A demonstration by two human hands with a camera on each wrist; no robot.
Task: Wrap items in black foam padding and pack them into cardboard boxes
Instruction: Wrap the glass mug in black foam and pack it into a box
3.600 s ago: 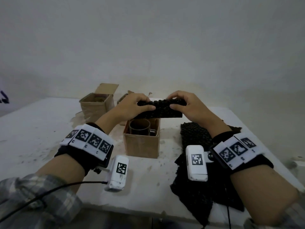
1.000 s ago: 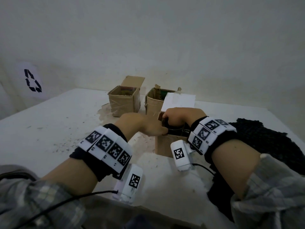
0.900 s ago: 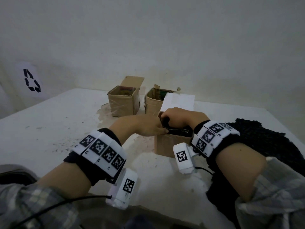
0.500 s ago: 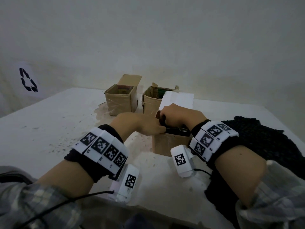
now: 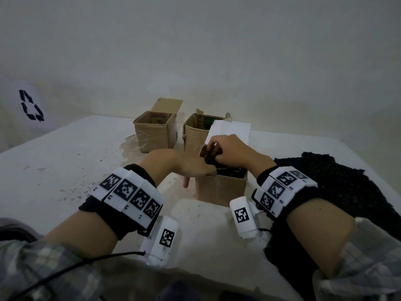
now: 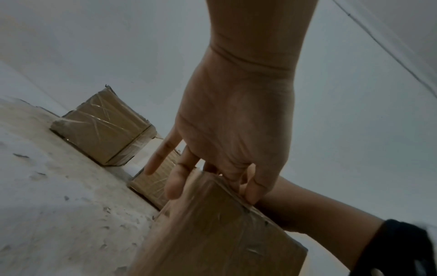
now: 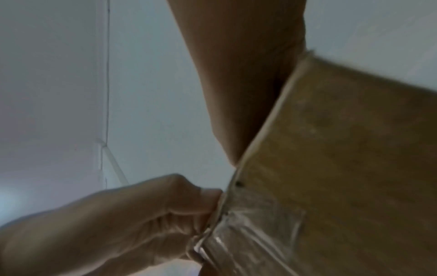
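Note:
A small open cardboard box [image 5: 221, 189] stands mid-table. My left hand [image 5: 201, 170] grips its left rim, thumb over the edge and little finger hanging down outside. The left wrist view shows that hand [image 6: 212, 179] pinching the box corner [image 6: 212, 233]. My right hand [image 5: 213, 152] hovers over the box's far left corner, fingers curled, pinching a black foam strip [image 5: 208, 158] that goes down inside. In the right wrist view the box wall [image 7: 343, 168] hides the right fingers, and the left hand [image 7: 141, 214] clamps the rim. The box's contents look dark and unclear.
Two more open cardboard boxes [image 5: 155, 131] [image 5: 195, 133] stand at the back, with a white flap [image 5: 232, 128] behind the near box. A large black foam sheet [image 5: 325, 187] covers the table's right side. The white table [image 5: 65, 170] carries dark crumbs at left.
Earlier both hands held the foam strip above the box; it now sits down inside. Over the last second the right hand rose slightly at the far corner while the left kept the rim.

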